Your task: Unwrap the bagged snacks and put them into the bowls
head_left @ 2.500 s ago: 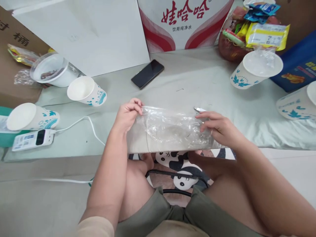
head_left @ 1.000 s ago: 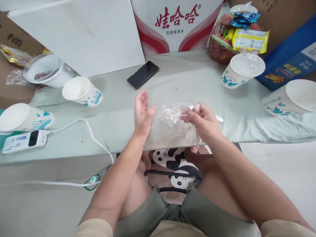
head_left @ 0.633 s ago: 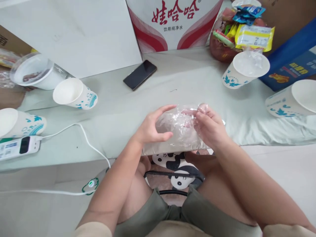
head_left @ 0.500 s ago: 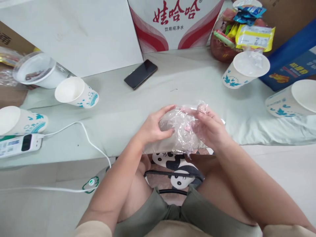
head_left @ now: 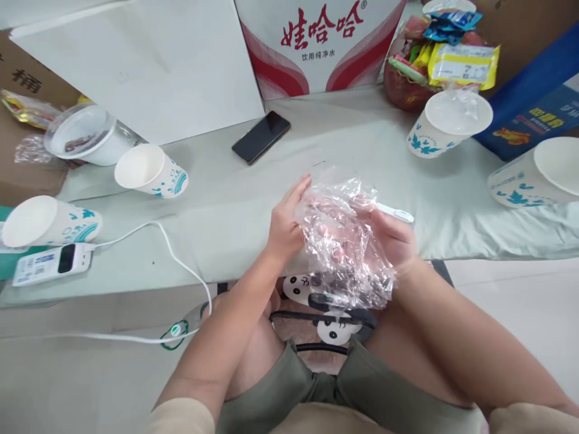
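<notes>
A crinkled clear plastic bag (head_left: pixel 346 244) is spread between my two hands above the near edge of the covered table. My left hand (head_left: pixel 289 220) grips its left side, thumb and fingers partly behind the film. On the other side, my right hand (head_left: pixel 393 235) holds the bag, with several fingertips showing blurred through the plastic. Pinkish patches are visible through the film; I cannot make out whether they are only fingers. A slim white plastic piece (head_left: pixel 395 212) sticks out beside my right fingers, and whether it is held or lies on the table I cannot tell.
A black phone (head_left: pixel 261 137) lies behind the bag. Paper cups (head_left: pixel 169 178) stand left and right, one (head_left: pixel 446 123) with plastic in it. A white power bank (head_left: pixel 54 263) trails a cable (head_left: pixel 169 247) over the table edge. Boxes (head_left: pixel 316 60) and a snack basket (head_left: pixel 409 87) line the back.
The bundled plastic has been opened out wider and now hangs lower toward my lap. My left hand has turned more upright, and more of the white piece shows.
</notes>
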